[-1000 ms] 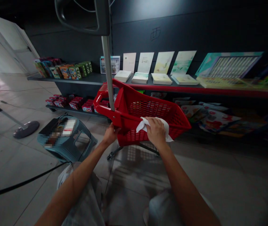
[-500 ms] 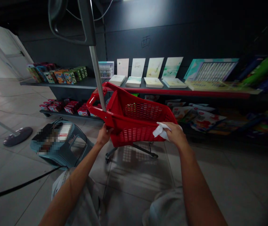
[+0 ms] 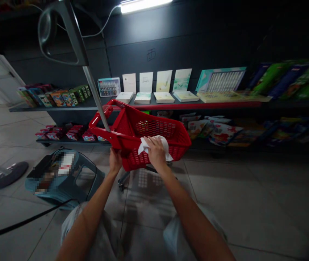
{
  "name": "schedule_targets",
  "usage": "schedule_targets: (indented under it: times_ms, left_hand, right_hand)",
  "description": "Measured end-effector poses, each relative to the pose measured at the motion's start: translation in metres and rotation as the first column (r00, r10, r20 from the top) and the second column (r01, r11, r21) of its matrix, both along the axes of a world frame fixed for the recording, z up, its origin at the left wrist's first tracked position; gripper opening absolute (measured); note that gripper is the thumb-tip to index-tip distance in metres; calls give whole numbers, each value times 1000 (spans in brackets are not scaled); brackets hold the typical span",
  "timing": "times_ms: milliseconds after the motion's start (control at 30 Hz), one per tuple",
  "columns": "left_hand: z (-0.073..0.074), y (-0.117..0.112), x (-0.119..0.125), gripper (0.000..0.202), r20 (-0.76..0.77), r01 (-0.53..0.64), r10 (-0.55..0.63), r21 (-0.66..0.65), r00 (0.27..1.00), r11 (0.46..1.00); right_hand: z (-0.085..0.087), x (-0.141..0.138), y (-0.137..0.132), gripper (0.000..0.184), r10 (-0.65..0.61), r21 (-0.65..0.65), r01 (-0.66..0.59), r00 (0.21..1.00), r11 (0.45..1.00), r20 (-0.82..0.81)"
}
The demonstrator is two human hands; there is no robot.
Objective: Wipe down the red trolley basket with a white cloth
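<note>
A red plastic shopping basket on wheels (image 3: 132,137) stands in front of me, its long metal pole and grey handle (image 3: 82,58) rising at the left. With fingers closed round its near left corner, my left hand (image 3: 115,159) grips the basket. My right hand (image 3: 156,150) presses a crumpled white cloth (image 3: 165,145) against the upper rim of the near side, about midway along. Part of the cloth is hidden under the fingers. Below, a wheeled leg (image 3: 121,184) rests on the tiled floor.
Behind the basket runs a dark shelf (image 3: 132,107) with notebooks, small boxes and marker sets. Snack bags (image 3: 223,132) lie on the lower level. A blue-grey stool (image 3: 83,181) with things on it stands left, near a round stand base (image 3: 10,174).
My right hand has moved left along the basket's near rim with the cloth, from the far right end to the middle. My left hand stays at the corner. The view has shifted.
</note>
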State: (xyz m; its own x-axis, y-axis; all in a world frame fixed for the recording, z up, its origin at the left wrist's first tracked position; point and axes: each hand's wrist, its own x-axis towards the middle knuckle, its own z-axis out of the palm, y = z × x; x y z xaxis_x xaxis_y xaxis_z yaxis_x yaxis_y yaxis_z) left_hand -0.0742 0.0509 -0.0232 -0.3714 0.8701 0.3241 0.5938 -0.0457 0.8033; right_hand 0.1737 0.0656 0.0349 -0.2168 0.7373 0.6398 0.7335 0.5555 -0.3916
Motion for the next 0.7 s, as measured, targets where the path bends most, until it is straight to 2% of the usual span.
schedule_targets:
  times_ms: [67, 133, 233, 300, 400, 500, 567, 700]
  left_hand:
    - [0, 1, 1, 26, 16, -80, 80, -4, 997, 997]
    - [1, 2, 0, 26, 15, -87, 87, -10, 996, 996]
    - [1, 3, -5, 27, 9, -70, 70, 2, 998, 998]
    - [0, 4, -8, 28, 18, -67, 67, 20, 998, 998]
    - [-2, 5, -11, 27, 23, -65, 64, 40, 998, 997]
    - [0, 3, -11, 27, 20, -45, 44, 42, 999, 998]
    - [3, 2, -11, 27, 26, -29, 28, 38, 999, 999]
    - [8, -1, -10, 26, 17, -32, 32, 18, 999, 999]
  right_hand:
    - [3, -17, -2, 57, 42, 7, -42, 999, 999, -18]
    - [7, -22, -2, 57, 84, 2, -84, 996, 996, -26]
    - [10, -7, 3, 57, 169, -25, -169, 985, 985, 17]
    - [10, 14, 8, 54, 172, -59, -169, 984, 984, 54]
    - [5, 54, 13, 47, -28, -117, 38, 996, 992, 86]
    - [-5, 95, 16, 43, -252, -181, 267, 963, 947, 99]
    - [-13, 119, 17, 45, -318, -215, 328, 945, 920, 81]
    - [-26, 153, 22, 46, -357, -215, 350, 934, 912, 9]
